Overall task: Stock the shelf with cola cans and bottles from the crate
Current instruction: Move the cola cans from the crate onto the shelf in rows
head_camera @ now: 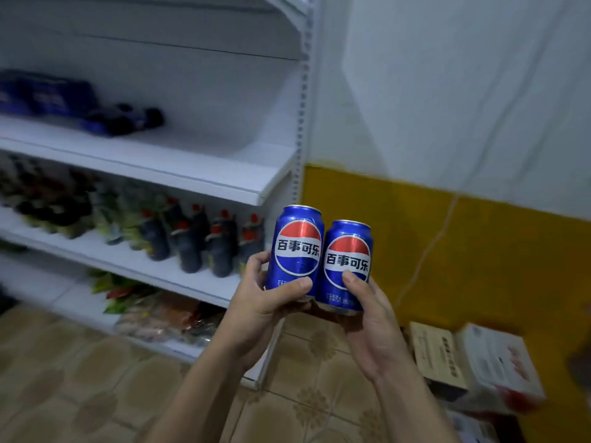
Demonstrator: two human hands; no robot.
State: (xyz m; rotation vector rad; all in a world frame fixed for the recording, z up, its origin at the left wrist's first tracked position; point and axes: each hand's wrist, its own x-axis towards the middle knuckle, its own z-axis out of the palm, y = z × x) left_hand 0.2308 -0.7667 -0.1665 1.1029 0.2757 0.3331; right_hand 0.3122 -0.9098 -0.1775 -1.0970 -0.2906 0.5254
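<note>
Two cans (297, 247) (347, 260) — left hand (256, 311) grip wraps one, right hand (371, 318) another | tiled floor (96, 394)

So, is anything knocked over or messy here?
Maybe. On the upper shelf, the dark cola bottles seem to lie on their sides instead of standing, though that part is blurry. The two held cans look upright and undented.

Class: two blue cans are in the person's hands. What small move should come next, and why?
Probably raise both leftward onto the white metal shelf. The left hand grips the left blue cola can, the right hand the right blue cola can, upright; bare board lies beside the blue stock.
</note>
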